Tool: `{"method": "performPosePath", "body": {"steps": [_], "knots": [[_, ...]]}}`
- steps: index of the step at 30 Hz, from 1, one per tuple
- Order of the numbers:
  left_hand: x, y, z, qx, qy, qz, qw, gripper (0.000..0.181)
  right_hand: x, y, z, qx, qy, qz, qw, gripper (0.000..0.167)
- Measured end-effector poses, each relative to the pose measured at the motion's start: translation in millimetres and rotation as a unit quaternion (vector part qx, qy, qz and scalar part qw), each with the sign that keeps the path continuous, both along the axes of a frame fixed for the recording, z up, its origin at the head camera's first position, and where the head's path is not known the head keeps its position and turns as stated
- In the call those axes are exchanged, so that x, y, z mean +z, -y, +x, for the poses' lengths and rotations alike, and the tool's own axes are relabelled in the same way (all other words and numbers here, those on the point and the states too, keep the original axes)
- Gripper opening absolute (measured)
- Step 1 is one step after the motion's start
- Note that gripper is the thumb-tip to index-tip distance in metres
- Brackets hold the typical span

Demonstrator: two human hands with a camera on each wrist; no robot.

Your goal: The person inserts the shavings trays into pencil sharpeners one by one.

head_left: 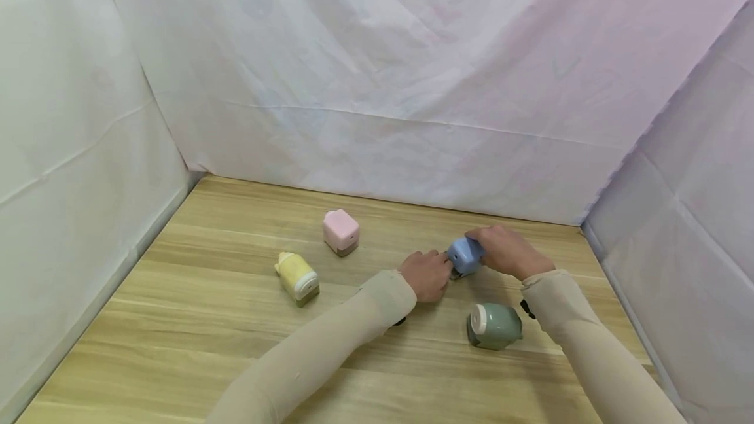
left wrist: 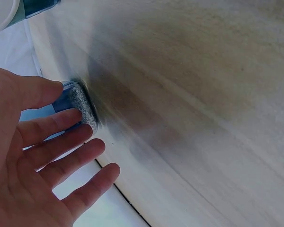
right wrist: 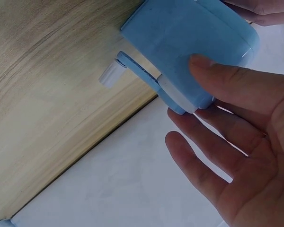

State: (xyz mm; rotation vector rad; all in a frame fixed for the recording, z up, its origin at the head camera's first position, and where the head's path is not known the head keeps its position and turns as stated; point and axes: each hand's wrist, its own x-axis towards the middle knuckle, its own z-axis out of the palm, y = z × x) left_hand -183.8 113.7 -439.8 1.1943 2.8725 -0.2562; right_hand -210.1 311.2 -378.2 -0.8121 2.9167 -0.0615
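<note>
A blue crank pencil sharpener [head_left: 465, 256] is between my two hands at the right of the table. My right hand [head_left: 504, 251] grips its body from the right, thumb on one side and fingers on the other. In the right wrist view, its crank [right wrist: 146, 79] with a clear knob sticks out past the fingers. My left hand [head_left: 427, 275] pinches the sharpener's lower end between thumb and index finger. There, in the left wrist view, a see-through drawer [left wrist: 84, 106] shows grey speckled contents. The other left fingers are spread.
Nearer on the right stands a green sharpener [head_left: 496, 327]. A pink sharpener [head_left: 341, 232] and a yellow sharpener [head_left: 298, 277] stand to the left on the wooden table [head_left: 194, 306]. White cloth [head_left: 377, 70] hangs behind and at both sides.
</note>
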Motion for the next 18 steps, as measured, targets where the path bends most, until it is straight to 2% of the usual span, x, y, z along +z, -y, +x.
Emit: {"method": "performPosePath", "body": {"steps": [7,18], "knots": [[-3.4,-2.8,-2.0,0.007,0.013,0.003,0.9999,0.034,-0.1,1.1,-0.5,-0.002,0.002,-0.001,1.0000,0.048],[5.4,-3.1,2.2,0.005,0.019,-0.010,0.9998,0.035,-1.3,-0.1,-1.0,0.000,-0.002,-0.002,1.0000,0.046]]}}
